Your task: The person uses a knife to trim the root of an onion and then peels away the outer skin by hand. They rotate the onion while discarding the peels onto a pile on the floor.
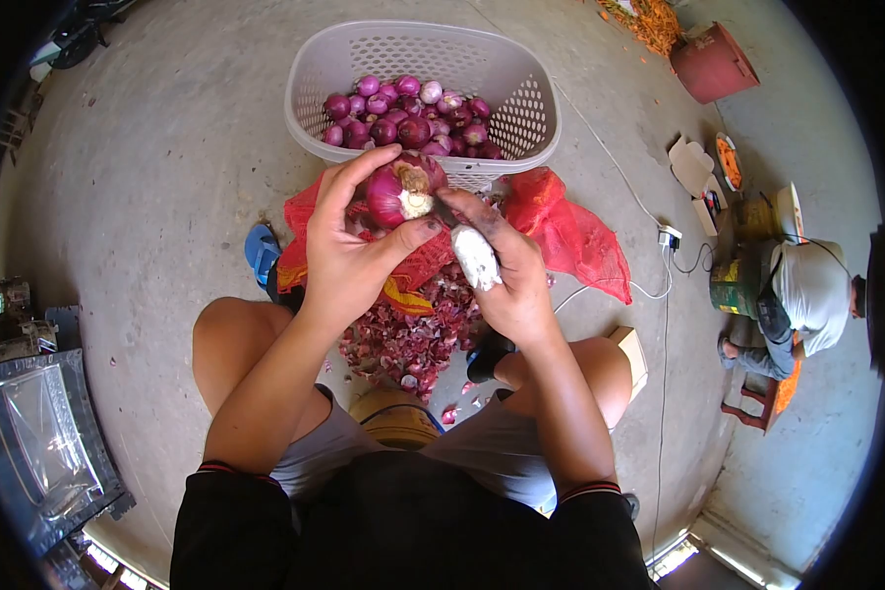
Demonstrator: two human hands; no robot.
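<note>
A red onion (399, 189) with a pale cut end and dry brown skin is held in the fingers of my left hand (349, 241), thumb below and fingers above. My right hand (511, 275) is closed at the onion's right side, its dark-stained forefinger reaching the onion. A white wrapped piece (475, 258) shows where the right thumb lies; I cannot make out whether it is a wrapped thumb or a handle. Any blade is hidden. Below both hands, loose onion skins (413, 339) are heaped on the floor, beside red mesh sacks (575, 241).
A grey perforated basket (310, 88) of red onions stands ahead. A power strip (669, 236) with cables lies right. Another person (811, 295) sits bent over by the wall, near buckets (736, 285). A red bucket (715, 64) is at back right, a blue slipper (262, 251) at left.
</note>
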